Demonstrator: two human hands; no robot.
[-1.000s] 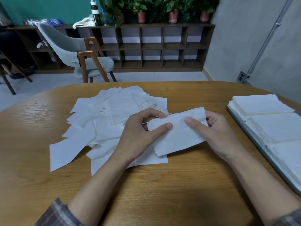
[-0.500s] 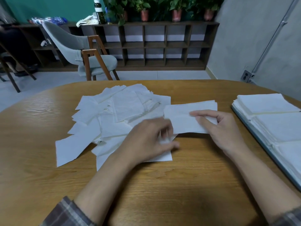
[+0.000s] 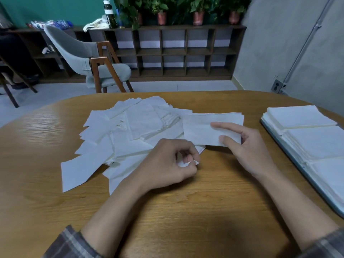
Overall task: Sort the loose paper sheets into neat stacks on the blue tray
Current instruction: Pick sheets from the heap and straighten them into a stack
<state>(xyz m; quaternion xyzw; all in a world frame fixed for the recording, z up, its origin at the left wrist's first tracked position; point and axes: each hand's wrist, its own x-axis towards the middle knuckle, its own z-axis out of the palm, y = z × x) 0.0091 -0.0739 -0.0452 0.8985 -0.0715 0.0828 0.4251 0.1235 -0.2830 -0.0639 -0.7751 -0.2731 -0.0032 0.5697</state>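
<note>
A messy pile of loose white paper sheets [image 3: 130, 135] lies on the wooden table [image 3: 186, 211], left of centre. My right hand [image 3: 249, 148] pinches a small bundle of sheets [image 3: 204, 127] between thumb and forefinger, just right of the pile. My left hand [image 3: 171, 162] is curled at the pile's near edge, its fingertips pinching the corner of a loose sheet [image 3: 188, 163]. At the table's right edge sits the blue tray [image 3: 297, 170], holding three neat white stacks [image 3: 305, 131].
Beyond the table's far edge stand a grey chair [image 3: 89, 58] with wooden legs and a low dark shelf unit [image 3: 176, 51] topped with potted plants. A grey wall with a socket is at the right.
My left hand let go of the bundle, dropped to the pile's near edge and pinched a sheet corner. My right hand carried the bundle up and to the right.
</note>
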